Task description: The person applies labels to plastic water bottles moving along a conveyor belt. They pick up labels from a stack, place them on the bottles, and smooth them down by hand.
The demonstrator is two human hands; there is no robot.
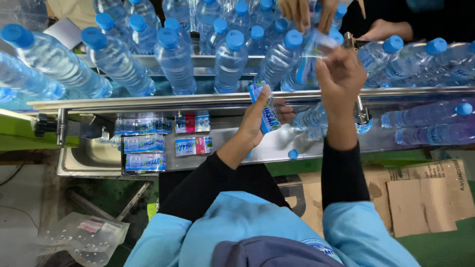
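Nearest to me I see light blue sleeves over black undersleeves, and below them a green floor (440,249) with flattened brown cardboard (425,198) on the right and a crumpled clear plastic bag (84,237) on the left. Just beyond runs the steel table (222,153), its flat ledge carrying small stacks of blue and pink label sleeves (144,143), with a steel tray (91,158) sunk at its left end.

My left hand (257,121) sits over that ledge, fingers closed around a blue and white label sleeve (264,111), held upright against the rail. My right hand (339,76) is raised further out, fingers pinched on the clear film at the neck of a bottle (309,64) standing at the edge of the line; I cannot tell how firmly it grips.

Beyond the rail (148,101) a crowd of clear water bottles with blue caps (230,59) stands packed together, and several more lie on their sides at right (430,123). A loose blue cap (293,154) rests on the ledge. At the far edge, another person's hands (309,12) work over the bottles
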